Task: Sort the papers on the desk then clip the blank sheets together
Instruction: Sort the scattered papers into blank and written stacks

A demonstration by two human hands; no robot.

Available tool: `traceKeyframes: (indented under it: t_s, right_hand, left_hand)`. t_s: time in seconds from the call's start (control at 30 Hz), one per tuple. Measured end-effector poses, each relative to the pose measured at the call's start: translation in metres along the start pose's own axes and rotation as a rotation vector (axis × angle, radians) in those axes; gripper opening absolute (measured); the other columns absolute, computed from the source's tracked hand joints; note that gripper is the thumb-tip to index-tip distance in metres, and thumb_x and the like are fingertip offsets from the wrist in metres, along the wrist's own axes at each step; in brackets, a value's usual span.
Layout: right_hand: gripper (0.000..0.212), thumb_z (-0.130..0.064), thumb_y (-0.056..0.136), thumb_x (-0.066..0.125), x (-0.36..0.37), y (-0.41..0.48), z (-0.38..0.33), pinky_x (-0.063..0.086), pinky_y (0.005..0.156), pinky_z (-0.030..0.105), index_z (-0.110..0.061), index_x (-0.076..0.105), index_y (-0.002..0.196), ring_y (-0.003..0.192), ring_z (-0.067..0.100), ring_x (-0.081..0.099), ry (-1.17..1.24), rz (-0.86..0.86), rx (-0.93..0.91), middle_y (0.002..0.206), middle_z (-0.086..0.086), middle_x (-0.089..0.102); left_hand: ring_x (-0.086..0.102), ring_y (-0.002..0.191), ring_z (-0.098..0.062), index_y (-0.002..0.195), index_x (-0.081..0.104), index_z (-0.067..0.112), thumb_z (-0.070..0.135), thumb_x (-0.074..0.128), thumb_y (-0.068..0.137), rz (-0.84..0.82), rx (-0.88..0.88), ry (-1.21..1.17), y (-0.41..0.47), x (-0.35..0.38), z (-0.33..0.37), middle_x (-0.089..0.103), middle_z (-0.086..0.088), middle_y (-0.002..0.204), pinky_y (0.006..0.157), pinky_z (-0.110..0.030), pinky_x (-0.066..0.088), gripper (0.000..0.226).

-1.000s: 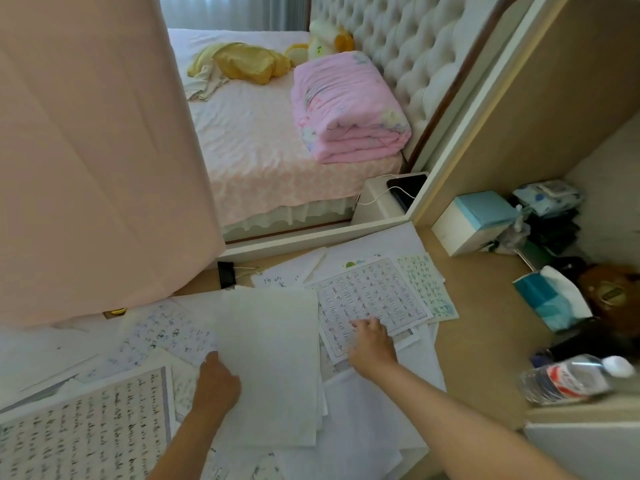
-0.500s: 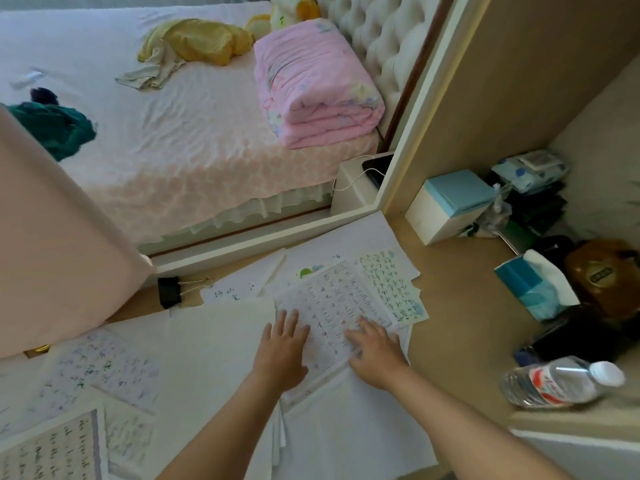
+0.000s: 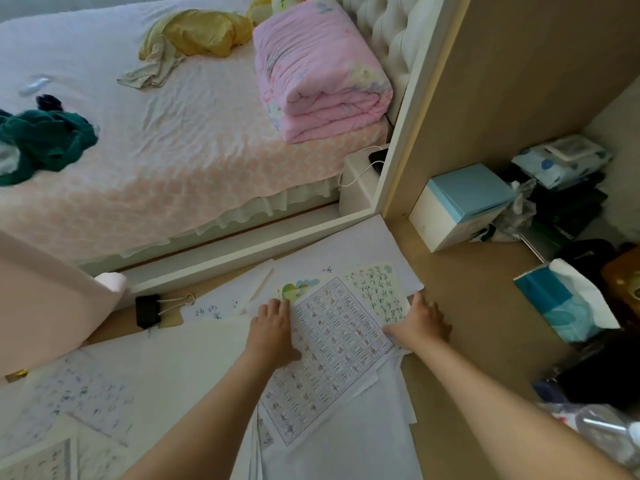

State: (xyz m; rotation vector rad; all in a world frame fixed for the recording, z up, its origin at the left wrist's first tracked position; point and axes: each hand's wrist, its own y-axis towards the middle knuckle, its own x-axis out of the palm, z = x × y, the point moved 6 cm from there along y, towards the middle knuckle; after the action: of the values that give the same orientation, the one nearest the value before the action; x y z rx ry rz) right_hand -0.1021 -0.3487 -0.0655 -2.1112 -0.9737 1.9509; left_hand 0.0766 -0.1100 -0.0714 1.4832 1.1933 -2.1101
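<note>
Hands, left [image 3: 273,329] and right [image 3: 423,323], flank gridded character sheet [image 3: 341,344].

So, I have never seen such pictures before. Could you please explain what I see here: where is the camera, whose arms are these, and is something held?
There is no machine here. A person wears a camera on the head, so you look forward and down at their own two arms. The left hand lies flat on the papers, at the left edge of a printed grid sheet. The right hand rests at that pile's right edge, fingers spread. Neither hand lifts anything. On the desk there are also a large blank sheet and a black binder clip, which lies untouched. Behind the desk is a bed.
</note>
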Motion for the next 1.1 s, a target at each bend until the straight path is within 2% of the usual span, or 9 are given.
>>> traceKeyframes:
  t_s: [0.13,0.3,0.5,0.57,0.63,0.7,0.8,0.97,1.1]
  right_hand:
    - [0.038,-0.033,0.077,0.073,-0.008,0.007,0.002,0.038,0.096,0.039,-0.026,0.059,0.112,0.105,0.025,0.052,0.094,0.119,-0.073,0.118,0.004,0.053]
    - [0.01,-0.023,0.094,0.063,-0.024,0.013,-0.004,0.046,0.08,0.028,-0.02,0.067,0.102,0.095,0.017,0.061,0.386,0.132,-0.235,0.11,-0.004,0.067]
    - [0.022,-0.017,0.099,0.051,-0.047,0.003,-0.018,0.052,0.072,0.034,-0.027,0.066,0.088,0.081,0.017,0.066,0.516,-0.138,-0.441,0.086,-0.005,0.071]
    - [0.016,-0.024,0.093,0.05,-0.056,-0.005,-0.026,0.056,0.072,0.044,-0.022,0.066,0.089,0.083,0.033,0.066,0.531,-0.184,-0.476,0.088,0.007,0.07]
    - [0.02,-0.028,0.089,0.049,-0.063,-0.013,-0.035,0.056,0.079,0.052,-0.025,0.066,0.098,0.092,0.036,0.065,0.555,-0.18,-0.477,0.097,0.009,0.071]
    - [0.025,-0.027,0.094,0.05,-0.073,-0.021,-0.038,0.053,0.088,0.049,-0.033,0.058,0.117,0.107,0.027,0.059,0.432,0.009,-0.453,0.12,0.002,0.064]
    - [0.065,-0.035,0.09,0.064,-0.071,-0.04,-0.038,0.037,0.109,0.047,-0.021,0.034,0.146,0.135,0.025,0.036,0.415,0.268,-0.315,0.146,0.004,0.04]
    - [0.101,-0.029,0.084,0.078,0.012,-0.073,-0.06,0.045,0.101,0.044,-0.019,0.007,0.155,0.132,0.029,0.045,0.957,-0.26,-0.032,0.151,0.011,0.035]
    - [0.055,-0.011,0.085,0.074,0.054,-0.102,-0.088,0.056,0.09,0.048,-0.011,0.052,0.135,0.101,0.028,0.068,0.96,-0.41,0.011,0.124,0.013,0.065]
  left_hand:
    - [0.053,0.106,-0.02,0.132,0.043,0.016,0.035,0.081,0.071,-0.004,-0.114,-0.21,0.014,-0.003,0.0,0.054,-0.002,0.121,0.093,-0.035,0.05,0.074]
    - [0.059,0.087,-0.012,0.103,0.068,0.024,0.031,0.062,0.092,0.044,-0.01,-0.402,0.013,-0.025,0.009,0.061,0.003,0.101,0.081,-0.03,0.057,0.014]
    - [0.021,0.147,-0.022,0.101,0.067,0.028,0.039,0.067,0.087,0.268,0.266,-0.287,0.006,-0.062,0.019,0.03,0.003,0.157,0.118,-0.043,0.022,0.018]
    - [0.039,0.138,-0.02,0.101,0.062,0.026,0.035,0.067,0.089,0.175,0.299,-0.315,0.003,-0.065,0.029,0.046,-0.001,0.148,0.119,-0.044,0.026,0.016]
    - [0.064,0.103,-0.018,0.098,0.05,0.024,0.026,0.066,0.09,0.091,0.228,-0.483,0.001,-0.067,0.031,0.066,0.0,0.116,0.095,-0.042,0.054,0.018]
    - [0.068,0.089,-0.018,0.103,0.041,0.025,0.018,0.067,0.089,0.069,0.122,-0.682,-0.002,-0.065,0.025,0.067,0.002,0.107,0.071,-0.037,0.062,0.03]
    - [0.071,0.09,-0.017,0.118,0.045,0.024,0.013,0.067,0.089,0.021,0.004,-0.998,-0.018,-0.058,0.011,0.067,0.004,0.11,0.065,-0.037,0.063,0.038]
    - [0.074,0.089,-0.021,0.118,0.056,0.017,0.008,0.065,0.091,-0.019,-0.179,-1.465,-0.06,-0.035,-0.025,0.071,-0.006,0.111,0.076,-0.044,0.061,0.031]
    - [0.073,0.089,-0.021,0.115,0.053,0.019,0.019,0.065,0.092,0.093,-0.35,-1.432,-0.093,-0.014,-0.067,0.068,-0.004,0.11,0.071,-0.039,0.062,0.026]
